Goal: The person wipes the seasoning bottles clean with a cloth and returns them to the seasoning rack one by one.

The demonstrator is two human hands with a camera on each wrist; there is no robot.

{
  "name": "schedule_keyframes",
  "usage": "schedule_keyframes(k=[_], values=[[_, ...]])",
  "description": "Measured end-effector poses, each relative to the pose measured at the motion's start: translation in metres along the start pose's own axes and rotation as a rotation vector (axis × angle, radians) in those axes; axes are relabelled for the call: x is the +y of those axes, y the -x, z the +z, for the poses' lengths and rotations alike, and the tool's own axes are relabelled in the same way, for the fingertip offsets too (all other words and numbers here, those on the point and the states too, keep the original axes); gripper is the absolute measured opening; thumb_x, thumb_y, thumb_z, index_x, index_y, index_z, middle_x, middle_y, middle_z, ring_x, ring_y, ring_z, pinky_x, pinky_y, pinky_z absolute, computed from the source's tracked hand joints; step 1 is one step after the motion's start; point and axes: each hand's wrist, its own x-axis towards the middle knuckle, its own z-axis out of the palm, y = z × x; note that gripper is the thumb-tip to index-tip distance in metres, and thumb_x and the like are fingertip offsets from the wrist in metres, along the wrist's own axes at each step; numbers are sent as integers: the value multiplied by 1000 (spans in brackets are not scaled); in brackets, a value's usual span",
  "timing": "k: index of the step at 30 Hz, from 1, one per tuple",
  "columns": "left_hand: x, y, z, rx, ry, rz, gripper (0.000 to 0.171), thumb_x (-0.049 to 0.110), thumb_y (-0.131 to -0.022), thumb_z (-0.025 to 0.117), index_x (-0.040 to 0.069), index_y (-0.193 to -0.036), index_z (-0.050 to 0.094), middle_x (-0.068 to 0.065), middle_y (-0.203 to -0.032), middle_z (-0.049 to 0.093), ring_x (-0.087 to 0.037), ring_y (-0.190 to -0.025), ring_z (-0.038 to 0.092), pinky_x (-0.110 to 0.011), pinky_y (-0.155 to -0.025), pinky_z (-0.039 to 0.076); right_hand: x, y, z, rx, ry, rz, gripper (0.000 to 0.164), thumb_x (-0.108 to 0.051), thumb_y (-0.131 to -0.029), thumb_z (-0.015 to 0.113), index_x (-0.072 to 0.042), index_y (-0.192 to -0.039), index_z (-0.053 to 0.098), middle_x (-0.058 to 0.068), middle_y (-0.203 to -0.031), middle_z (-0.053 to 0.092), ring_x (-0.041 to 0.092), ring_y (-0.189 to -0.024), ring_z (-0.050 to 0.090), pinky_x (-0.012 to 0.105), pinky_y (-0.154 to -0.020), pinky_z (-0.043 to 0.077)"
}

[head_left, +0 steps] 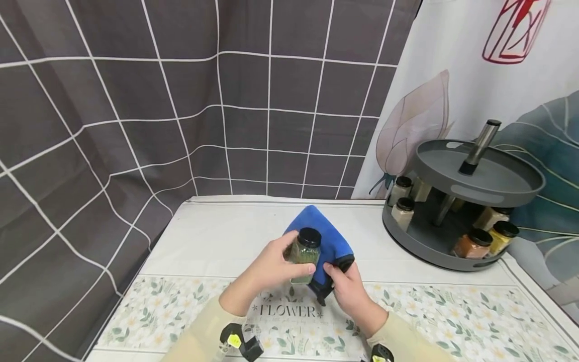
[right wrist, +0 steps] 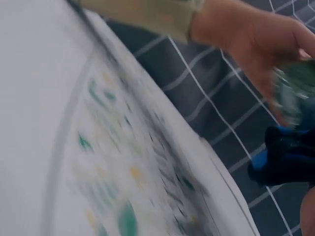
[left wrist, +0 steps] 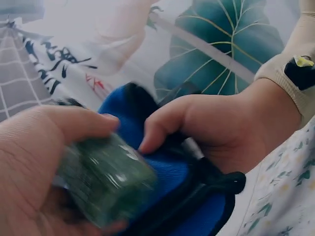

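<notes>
My left hand (head_left: 276,259) grips a glass spice jar (head_left: 302,259) with a black lid and green contents, fingers on one side and thumb on the other. Right beside it, my right hand (head_left: 348,289) pinches a blue cloth (head_left: 332,241) with black edging between thumb and fingers. The cloth lies behind the jar in the head view, its pointed corner standing up. In the left wrist view the jar (left wrist: 106,177) is blurred and overlaps the cloth (left wrist: 162,169). Only part of the jar (right wrist: 294,93) shows at the right wrist view's edge.
A grey two-tier turntable rack (head_left: 479,191) stands at the right back of the table. Its lower tier holds several black-lidded spice jars (head_left: 472,244). A floral runner with lettering (head_left: 289,311) crosses the white table (head_left: 217,236). A dark grid curtain (head_left: 253,85) hangs behind.
</notes>
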Motion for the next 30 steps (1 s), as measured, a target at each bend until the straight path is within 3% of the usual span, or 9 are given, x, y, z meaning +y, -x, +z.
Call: schedule_keyframes(k=[3,5,9,14,16,20,23,27,30], values=[[1,1,8,130,110,132,56,18,-88,80,11,-137,54,-8,-123,65,-23,-114,64,-41,-98,52,-5,3,7,-8,-197,130,58,4,-97,44,9,-151,22,8,-140,52,9,-125,57,29,-106,46],[-3,-1,14,192,155,267,56,7,-85,81,10,-134,54,-10,-123,64,-22,-114,64,-39,-99,52,-7,4,10,-5,-325,187,57,4,-96,42,7,-149,22,3,-135,55,11,-124,58,30,-105,46],[-14,-7,16,268,124,505,60,-5,-77,84,7,-127,53,-13,-124,63,-24,-117,62,-37,-102,49,-9,5,13,7,-481,249,53,4,-95,40,6,-145,23,1,-133,59,14,-125,58,33,-107,46],[-26,-11,13,357,69,540,61,-3,-77,84,7,-127,52,-12,-124,65,-25,-118,62,-35,-103,49,-11,4,15,45,-475,305,58,4,-95,39,5,-149,20,5,-141,52,14,-128,56,33,-108,44],[-27,-11,12,391,16,582,59,1,-77,85,6,-127,53,-13,-123,66,-27,-115,63,-35,-102,50,-11,4,15,62,-466,322,58,4,-94,39,4,-150,21,7,-142,50,15,-127,57,34,-108,45],[-23,-11,15,416,-170,800,57,8,-79,85,3,-125,53,-15,-118,64,-29,-108,65,-38,-101,51,-10,3,12,73,-476,333,49,3,-93,39,-3,-142,34,3,-133,58,14,-120,61,34,-104,48],[-18,-10,18,349,-270,925,58,9,-78,85,1,-126,53,-15,-117,64,-28,-105,66,-36,-99,52,-8,2,6,30,-489,338,39,2,-93,39,-10,-129,44,-1,-121,65,12,-111,65,32,-97,53],[-15,-10,15,267,-300,948,62,7,-73,87,0,-126,55,-12,-114,65,-24,-102,67,-32,-97,53,-7,-1,-4,-70,-459,342,38,2,-93,39,-14,-128,44,-3,-119,64,11,-107,66,31,-94,54],[-14,-12,6,260,-241,869,59,8,-72,87,2,-122,56,-10,-111,66,-22,-100,66,-34,-95,54,-12,-7,-9,-70,-374,366,44,2,-92,43,-6,-135,38,0,-121,62,13,-108,66,32,-94,54]])
